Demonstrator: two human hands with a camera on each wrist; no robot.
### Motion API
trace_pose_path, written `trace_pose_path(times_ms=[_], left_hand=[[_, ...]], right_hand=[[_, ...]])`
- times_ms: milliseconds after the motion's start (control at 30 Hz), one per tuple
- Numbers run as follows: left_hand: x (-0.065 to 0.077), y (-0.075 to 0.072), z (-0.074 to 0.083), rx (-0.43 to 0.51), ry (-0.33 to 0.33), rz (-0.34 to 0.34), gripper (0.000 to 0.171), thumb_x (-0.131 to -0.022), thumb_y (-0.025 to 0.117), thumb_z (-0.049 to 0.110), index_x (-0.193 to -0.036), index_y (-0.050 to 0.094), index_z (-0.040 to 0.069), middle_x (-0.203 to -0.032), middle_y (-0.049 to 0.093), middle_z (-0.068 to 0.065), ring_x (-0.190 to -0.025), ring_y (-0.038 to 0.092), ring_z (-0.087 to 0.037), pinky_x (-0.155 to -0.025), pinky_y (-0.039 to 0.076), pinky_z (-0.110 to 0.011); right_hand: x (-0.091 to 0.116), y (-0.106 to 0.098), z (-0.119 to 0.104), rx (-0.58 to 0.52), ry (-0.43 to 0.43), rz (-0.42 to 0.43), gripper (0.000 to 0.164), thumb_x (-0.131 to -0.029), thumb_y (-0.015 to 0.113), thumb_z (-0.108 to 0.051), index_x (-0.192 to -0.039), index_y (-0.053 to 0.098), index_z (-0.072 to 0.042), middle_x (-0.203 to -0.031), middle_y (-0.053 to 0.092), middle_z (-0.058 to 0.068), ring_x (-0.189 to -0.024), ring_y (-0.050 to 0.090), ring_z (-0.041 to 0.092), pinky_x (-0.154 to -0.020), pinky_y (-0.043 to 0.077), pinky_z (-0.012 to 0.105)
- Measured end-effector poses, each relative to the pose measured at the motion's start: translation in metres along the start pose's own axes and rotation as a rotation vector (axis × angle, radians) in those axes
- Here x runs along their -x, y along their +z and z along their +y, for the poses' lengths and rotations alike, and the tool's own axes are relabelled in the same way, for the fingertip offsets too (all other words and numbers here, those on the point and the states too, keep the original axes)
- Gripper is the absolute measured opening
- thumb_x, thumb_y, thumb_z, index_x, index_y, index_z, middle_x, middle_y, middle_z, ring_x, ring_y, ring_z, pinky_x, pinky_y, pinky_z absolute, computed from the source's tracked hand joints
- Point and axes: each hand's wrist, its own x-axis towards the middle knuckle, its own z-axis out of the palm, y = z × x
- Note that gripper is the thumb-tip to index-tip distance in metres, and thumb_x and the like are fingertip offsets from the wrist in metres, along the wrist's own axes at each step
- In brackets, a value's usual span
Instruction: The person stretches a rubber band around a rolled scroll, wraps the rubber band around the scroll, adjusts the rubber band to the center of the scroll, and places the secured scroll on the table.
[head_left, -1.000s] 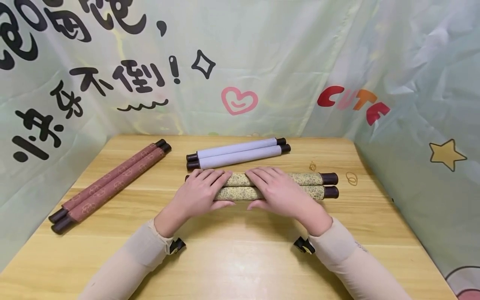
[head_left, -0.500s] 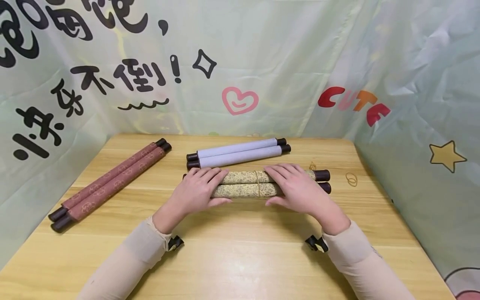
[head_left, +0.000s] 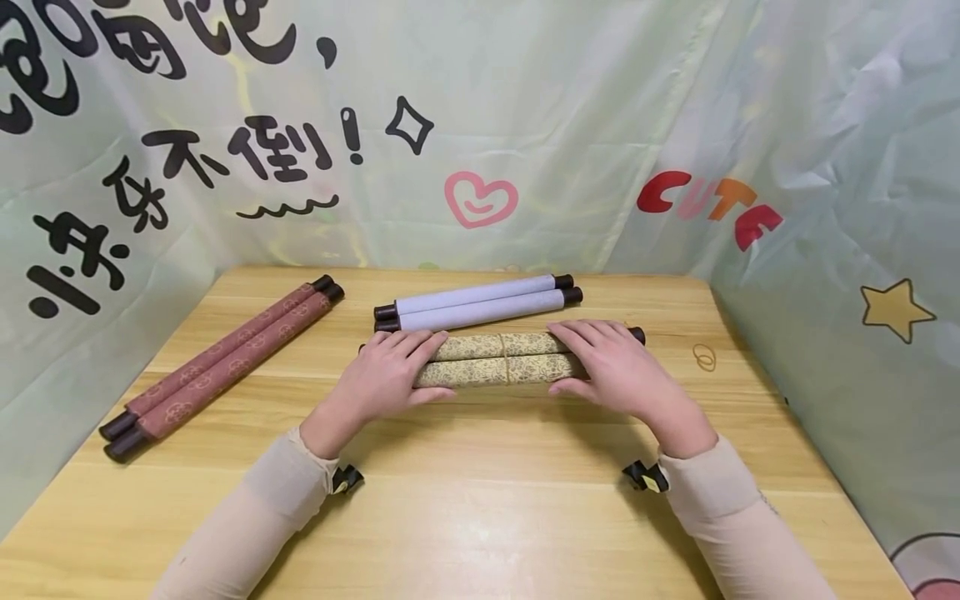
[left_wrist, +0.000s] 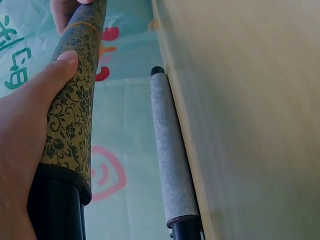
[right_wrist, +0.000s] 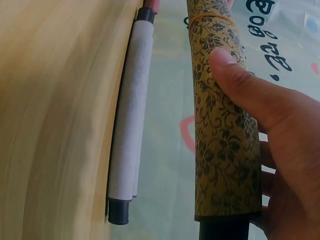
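Note:
A yellow scroll (head_left: 476, 372) with a dark floral pattern, rolled from both ends into two parallel rolls with dark end knobs, is held crosswise over the table. A thin rubber band (head_left: 505, 358) circles both rolls near the middle. My left hand (head_left: 386, 375) grips the left part, thumb on the near side and fingers over the far side. At the right part my right hand (head_left: 621, 367) grips it the same way, covering most of that end. In the right wrist view, the thumb presses along the patterned cloth (right_wrist: 220, 165), below the band.
Just behind lies a pale lilac scroll (head_left: 480, 304), also a double roll with dark knobs. A reddish scroll (head_left: 232, 367) lies slantwise at the left. Loose rubber bands (head_left: 704, 357) rest on the wooden table (head_left: 480, 517) at the right. Printed cloth walls (head_left: 570, 100) enclose the table.
My right hand has slid rightward along the yellow scroll, uncovering the rubber band at its middle. The scroll has shifted slightly left and away from me, with my left hand still gripping it.

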Motion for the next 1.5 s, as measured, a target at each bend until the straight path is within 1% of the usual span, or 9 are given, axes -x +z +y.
trace_pose_path(times_ms=[133, 300, 433, 567, 733, 1000, 1133, 1333, 1500], left_hand=[[0.001, 0.001, -0.003, 0.022, -0.019, -0.025, 0.088, -0.077, 0.071, 0.063, -0.141, 0.051, 0.006, -0.130, 0.060, -0.016, -0.112, 0.059, -0.037, -0.093, 0.046, -0.054], [0.002, 0.002, -0.008, 0.047, -0.044, -0.058, 0.086, -0.080, 0.066, 0.066, -0.141, 0.051, 0.007, -0.132, 0.059, -0.015, -0.113, 0.058, -0.038, -0.094, 0.046, -0.055], [0.003, 0.004, -0.013, 0.063, -0.057, -0.111, 0.086, -0.083, 0.060, 0.069, -0.142, 0.050, 0.007, -0.134, 0.057, -0.014, -0.116, 0.056, -0.038, -0.096, 0.045, -0.057], [0.000, 0.010, -0.019, 0.084, -0.069, -0.163, 0.085, -0.085, 0.054, 0.071, -0.142, 0.050, 0.008, -0.136, 0.056, -0.014, -0.118, 0.055, -0.039, -0.096, 0.044, -0.058], [-0.009, 0.014, -0.025, 0.098, -0.104, -0.249, 0.086, -0.087, 0.049, 0.072, -0.146, 0.045, 0.009, -0.139, 0.053, -0.014, -0.123, 0.051, -0.040, -0.098, 0.042, -0.058], [-0.020, 0.015, -0.035, 0.132, -0.169, -0.397, 0.082, -0.089, 0.053, 0.068, -0.149, 0.040, 0.014, -0.143, 0.050, -0.013, -0.128, 0.046, -0.040, -0.103, 0.034, -0.060], [-0.022, 0.019, -0.039, 0.158, -0.176, -0.463, 0.083, -0.089, 0.055, 0.066, -0.149, 0.040, 0.011, -0.144, 0.048, -0.014, -0.132, 0.042, -0.040, -0.106, 0.031, -0.061], [-0.028, 0.026, -0.042, 0.154, -0.177, -0.515, 0.082, -0.088, 0.058, 0.064, -0.146, 0.043, 0.007, -0.141, 0.051, -0.015, -0.131, 0.043, -0.038, -0.107, 0.032, -0.057], [-0.033, 0.030, -0.043, 0.147, -0.183, -0.562, 0.082, -0.088, 0.059, 0.063, -0.146, 0.043, 0.007, -0.139, 0.053, -0.015, -0.129, 0.045, -0.038, -0.107, 0.034, -0.056]], right_hand=[[-0.002, 0.003, 0.004, -0.012, -0.012, 0.007, 0.082, -0.080, 0.072, -0.055, -0.143, 0.048, -0.008, -0.132, 0.056, 0.014, -0.121, 0.052, 0.037, -0.100, 0.039, 0.055], [-0.005, 0.009, 0.007, -0.028, -0.021, -0.002, 0.074, -0.084, 0.069, -0.055, -0.143, 0.051, -0.013, -0.130, 0.058, 0.013, -0.118, 0.053, 0.037, -0.100, 0.039, 0.056], [-0.007, 0.015, 0.009, -0.037, -0.018, -0.022, 0.073, -0.086, 0.066, -0.056, -0.144, 0.050, -0.015, -0.129, 0.058, 0.012, -0.117, 0.055, 0.037, -0.100, 0.039, 0.056], [-0.009, 0.020, 0.011, -0.057, 0.015, -0.059, 0.073, -0.088, 0.063, -0.058, -0.145, 0.049, -0.016, -0.131, 0.058, 0.011, -0.119, 0.054, 0.037, -0.101, 0.038, 0.056], [-0.015, 0.026, 0.017, -0.091, 0.067, -0.117, 0.074, -0.088, 0.061, -0.060, -0.147, 0.047, -0.017, -0.135, 0.056, 0.012, -0.122, 0.052, 0.037, -0.102, 0.038, 0.057], [-0.026, 0.036, 0.022, -0.121, 0.098, -0.165, 0.073, -0.087, 0.065, -0.056, -0.146, 0.048, -0.016, -0.135, 0.056, 0.013, -0.124, 0.052, 0.035, -0.101, 0.038, 0.057], [-0.032, 0.041, 0.024, -0.125, 0.096, -0.198, 0.073, -0.087, 0.065, -0.056, -0.145, 0.048, -0.015, -0.135, 0.056, 0.014, -0.124, 0.052, 0.035, -0.101, 0.038, 0.058], [-0.039, 0.046, 0.027, -0.136, 0.102, -0.240, 0.073, -0.089, 0.063, -0.057, -0.145, 0.048, -0.014, -0.136, 0.055, 0.016, -0.121, 0.053, 0.038, -0.100, 0.040, 0.057], [-0.042, 0.052, 0.032, -0.139, 0.107, -0.283, 0.074, -0.089, 0.062, -0.057, -0.146, 0.047, -0.013, -0.136, 0.055, 0.015, -0.121, 0.054, 0.037, -0.100, 0.041, 0.055]])
